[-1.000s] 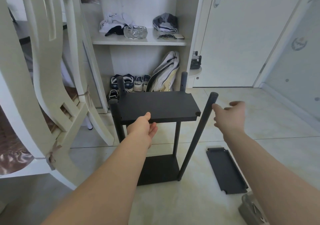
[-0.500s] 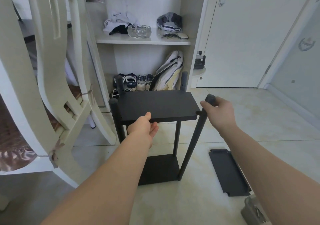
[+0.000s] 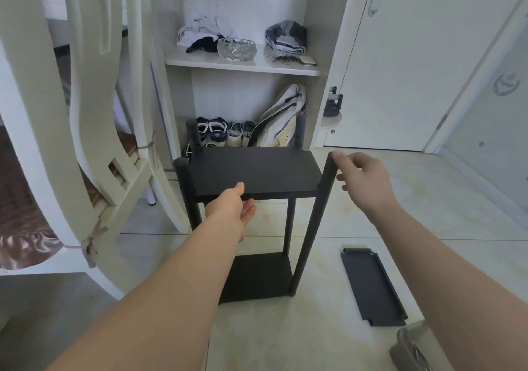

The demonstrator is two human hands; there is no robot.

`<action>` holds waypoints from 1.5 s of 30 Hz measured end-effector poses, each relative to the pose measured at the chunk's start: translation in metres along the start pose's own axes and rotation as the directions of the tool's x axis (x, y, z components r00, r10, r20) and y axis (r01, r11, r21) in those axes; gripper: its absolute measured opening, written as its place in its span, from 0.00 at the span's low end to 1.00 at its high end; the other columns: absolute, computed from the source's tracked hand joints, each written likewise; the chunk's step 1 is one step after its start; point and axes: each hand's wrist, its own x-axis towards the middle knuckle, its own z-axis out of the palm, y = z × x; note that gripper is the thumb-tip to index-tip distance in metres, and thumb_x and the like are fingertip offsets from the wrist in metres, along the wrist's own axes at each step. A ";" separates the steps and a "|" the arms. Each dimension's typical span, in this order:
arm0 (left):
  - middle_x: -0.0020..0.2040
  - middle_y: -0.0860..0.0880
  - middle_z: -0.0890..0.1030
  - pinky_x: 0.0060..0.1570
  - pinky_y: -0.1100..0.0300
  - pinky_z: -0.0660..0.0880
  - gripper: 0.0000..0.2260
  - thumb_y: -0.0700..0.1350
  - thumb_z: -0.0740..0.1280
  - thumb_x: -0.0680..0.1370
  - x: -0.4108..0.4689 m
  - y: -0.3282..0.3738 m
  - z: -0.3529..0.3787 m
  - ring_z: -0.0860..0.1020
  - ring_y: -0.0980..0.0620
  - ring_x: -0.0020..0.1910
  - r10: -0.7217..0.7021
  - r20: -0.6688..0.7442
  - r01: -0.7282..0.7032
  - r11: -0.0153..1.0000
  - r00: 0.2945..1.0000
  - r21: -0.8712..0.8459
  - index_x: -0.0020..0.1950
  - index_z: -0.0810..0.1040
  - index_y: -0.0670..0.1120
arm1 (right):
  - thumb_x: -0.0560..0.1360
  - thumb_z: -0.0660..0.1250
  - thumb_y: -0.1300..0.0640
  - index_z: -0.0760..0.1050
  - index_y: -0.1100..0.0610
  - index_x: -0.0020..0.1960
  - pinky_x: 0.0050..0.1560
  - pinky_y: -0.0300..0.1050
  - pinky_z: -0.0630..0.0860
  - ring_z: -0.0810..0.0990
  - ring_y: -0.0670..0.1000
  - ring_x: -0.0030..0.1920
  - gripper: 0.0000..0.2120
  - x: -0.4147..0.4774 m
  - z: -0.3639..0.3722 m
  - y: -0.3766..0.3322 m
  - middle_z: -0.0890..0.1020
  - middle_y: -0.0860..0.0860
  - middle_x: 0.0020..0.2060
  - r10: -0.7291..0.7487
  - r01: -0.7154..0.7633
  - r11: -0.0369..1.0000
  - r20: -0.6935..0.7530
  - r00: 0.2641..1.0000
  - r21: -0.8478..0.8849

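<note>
pinching the shelf, left hand; right hand rests loosely open against the pole.

Both arms reach forward. Left hand pinches the front edge of the shelf, thumb on top, fingers beneath. Right hand, fingers loosely bent, sits just right of the shelf, a fingertip touching the post.

A home entryway: shoes and a bag fill a cupboard beside the door, on a tiled floor.
</note>
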 end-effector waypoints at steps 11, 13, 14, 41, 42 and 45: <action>0.50 0.42 0.82 0.51 0.52 0.83 0.15 0.44 0.75 0.76 0.009 -0.009 0.004 0.84 0.49 0.44 -0.007 0.011 0.007 1.000 1.000 0.010 0.58 0.74 0.41 | 0.82 0.62 0.55 0.80 0.54 0.65 0.59 0.40 0.69 0.79 0.53 0.60 0.14 0.090 -0.008 -0.074 0.83 0.51 0.60 -0.284 0.463 0.699 0.383 0.879 -0.544; 0.50 0.42 0.82 0.50 0.52 0.83 0.15 0.45 0.75 0.76 0.011 -0.011 0.005 0.84 0.49 0.44 -0.008 0.009 0.008 1.000 1.000 -0.001 0.58 0.75 0.41 | 0.83 0.60 0.57 0.76 0.54 0.71 0.65 0.44 0.68 0.75 0.56 0.67 0.18 0.114 0.007 -0.080 0.79 0.53 0.67 -0.256 0.527 0.583 0.475 0.842 -0.619; 0.50 0.42 0.83 0.50 0.52 0.83 0.15 0.45 0.75 0.76 0.012 -0.011 0.006 0.84 0.49 0.44 -0.011 0.008 0.011 1.000 1.000 -0.009 0.58 0.76 0.41 | 0.83 0.60 0.57 0.74 0.53 0.73 0.67 0.45 0.67 0.73 0.57 0.70 0.19 0.125 0.014 -0.082 0.77 0.54 0.70 -0.241 0.544 0.542 0.501 0.831 -0.641; 0.52 0.41 0.82 0.43 0.55 0.84 0.19 0.44 0.75 0.76 0.022 -0.014 0.012 0.84 0.48 0.46 -0.022 0.074 0.020 1.000 0.997 0.021 0.64 0.74 0.41 | 0.82 0.61 0.59 0.80 0.65 0.64 0.65 0.49 0.70 0.75 0.62 0.66 0.15 0.153 0.011 -0.038 0.80 0.60 0.65 -0.090 0.367 0.593 0.394 0.915 -0.717; 0.52 0.42 0.82 0.44 0.55 0.84 0.19 0.44 0.75 0.76 0.021 -0.014 0.014 0.84 0.48 0.46 -0.025 0.079 0.024 1.000 0.997 0.020 0.64 0.74 0.42 | 0.82 0.60 0.58 0.77 0.68 0.64 0.66 0.52 0.70 0.74 0.64 0.66 0.17 0.150 0.009 -0.036 0.79 0.63 0.65 -0.078 0.359 0.601 0.395 0.915 -0.714; 0.52 0.42 0.82 0.48 0.53 0.83 0.19 0.44 0.75 0.76 0.022 -0.012 0.018 0.84 0.48 0.45 -0.032 0.072 0.031 0.999 0.997 0.016 0.64 0.74 0.42 | 0.83 0.61 0.54 0.76 0.62 0.69 0.67 0.50 0.69 0.74 0.61 0.68 0.19 0.139 0.003 -0.036 0.77 0.59 0.69 -0.072 0.330 0.641 0.374 0.925 -0.693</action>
